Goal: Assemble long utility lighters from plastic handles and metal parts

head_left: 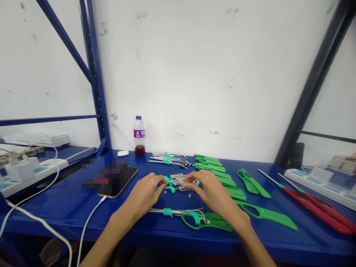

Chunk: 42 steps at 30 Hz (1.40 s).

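My left hand (147, 190) has thumb and forefinger curled together at a small teal trigger piece (168, 180); the exact grip is partly hidden. Another teal trigger (170, 190) lies just below it. My right hand (208, 184) pinches at a clear plastic part (196, 182), beside a pile of similar clear parts (179, 179). In front of both hands, a green handle shell (218, 221) lies with a metal lighter tube (175, 212), a teal trigger and thin wires in it. Two tiny pale pieces (189, 195) rest between my hands.
Metal tubes with teal collars and wires (169, 159) lie at the back. Several green shells (213, 168) run down the right, beside two red long lighters (314, 204) and a power strip (322, 185). Left are a phone (122, 181), its cable (90, 217) and a bottle (139, 137).
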### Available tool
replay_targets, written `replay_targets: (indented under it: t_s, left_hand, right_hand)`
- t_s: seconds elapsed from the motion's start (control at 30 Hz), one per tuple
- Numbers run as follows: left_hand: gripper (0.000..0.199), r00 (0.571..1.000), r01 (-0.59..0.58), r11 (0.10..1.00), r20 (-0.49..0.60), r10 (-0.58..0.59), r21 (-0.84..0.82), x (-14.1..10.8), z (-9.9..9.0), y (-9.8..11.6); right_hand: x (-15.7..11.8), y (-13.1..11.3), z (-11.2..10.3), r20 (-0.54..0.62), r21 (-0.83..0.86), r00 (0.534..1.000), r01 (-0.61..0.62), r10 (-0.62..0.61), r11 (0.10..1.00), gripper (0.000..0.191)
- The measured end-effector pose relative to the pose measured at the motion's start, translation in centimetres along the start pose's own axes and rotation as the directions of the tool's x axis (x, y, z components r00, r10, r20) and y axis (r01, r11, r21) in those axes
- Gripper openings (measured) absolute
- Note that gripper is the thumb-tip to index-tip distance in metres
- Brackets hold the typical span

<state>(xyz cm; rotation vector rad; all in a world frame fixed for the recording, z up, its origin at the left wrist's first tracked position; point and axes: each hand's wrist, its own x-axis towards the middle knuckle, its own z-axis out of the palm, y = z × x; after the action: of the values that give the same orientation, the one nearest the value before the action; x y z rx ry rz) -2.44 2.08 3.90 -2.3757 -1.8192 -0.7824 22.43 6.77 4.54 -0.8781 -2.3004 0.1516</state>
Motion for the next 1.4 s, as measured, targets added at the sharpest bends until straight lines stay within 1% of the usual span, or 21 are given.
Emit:
replay_targets:
  t_s: [0.13,0.23,0.33,0.43,0.57,0.67,0.8,0.9,1.0,1.13,1.23,1.3,1.4]
  left_hand:
    - [0.018,0.997,-0.046,0.999,-0.065,0.044,-0.024,-0.3,-0.2,0.8]
    - [0.014,0.991,-0.094,0.994,-0.103,0.088,-0.049,-0.5,-0.5,1.8]
    - [0.014,0.982,-0.134,0.988,-0.143,0.122,-0.074,-0.7,-0.6,2.7]
    - [0.016,0.974,-0.168,0.981,-0.172,0.15,-0.094,-0.8,-0.3,3.2]
    - [0.02,0.961,-0.207,0.972,-0.21,0.181,-0.107,-0.8,0.2,3.1]
    - [0.02,0.949,-0.231,0.966,-0.248,0.197,-0.114,-0.7,0.4,3.0]
    - [0.013,0.932,-0.256,0.958,-0.297,0.209,-0.131,-0.6,0.5,2.9]
    - [0.009,0.92,-0.269,0.952,-0.33,0.21,-0.145,-0.6,0.6,2.9]
    - [0.008,0.91,-0.277,0.949,-0.358,0.208,-0.151,-0.6,0.6,2.9]
    - [0.007,0.896,-0.282,0.946,-0.398,0.198,-0.163,-0.6,0.7,2.8]
    - [0.009,0.887,-0.284,0.943,-0.42,0.191,-0.173,-0.6,0.8,2.7]
    - [0.01,0.886,-0.284,0.942,-0.425,0.187,-0.177,-0.6,0.8,2.6]
    - [0.01,0.889,-0.267,0.946,-0.426,0.169,-0.182,-0.7,0.9,2.5]
  right_hand:
    - [0.2,0.3,0.9,0.012,0.041,1.0,0.022,-0.022,0.999,0.011]
    - [0.3,0.2,1.4,-0.002,0.064,0.999,0.046,-0.046,0.997,0.016]
    - [0.3,0.0,1.5,-0.033,0.074,0.998,0.059,-0.056,0.996,0.021]
    - [0.2,-0.2,1.4,-0.04,0.067,0.998,0.046,-0.044,0.997,0.019]
    - [0.2,-0.7,1.1,-0.073,0.054,0.996,0.051,-0.047,0.997,0.019]
    - [0.2,-1.1,0.9,-0.072,0.05,0.996,0.058,-0.055,0.997,0.019]
    - [0.2,-1.4,0.8,-0.066,0.055,0.996,0.063,-0.059,0.996,0.021]
    - [0.1,-1.4,0.8,-0.037,0.069,0.998,0.058,-0.055,0.996,0.022]
    - [0.1,-1.4,0.8,-0.023,0.069,0.999,0.045,-0.044,0.997,0.022]
    - [0.2,-1.6,0.6,-0.035,0.071,0.999,0.027,-0.024,0.997,0.02]
    - [0.1,-1.8,0.5,-0.048,0.074,0.998,0.038,-0.034,0.997,0.019]
    - [0.1,-1.9,0.5,-0.055,0.074,0.998,0.042,-0.038,0.996,0.019]
    - [0.0,-1.9,0.6,-0.062,0.071,0.998,0.017,-0.013,0.997,0.018]
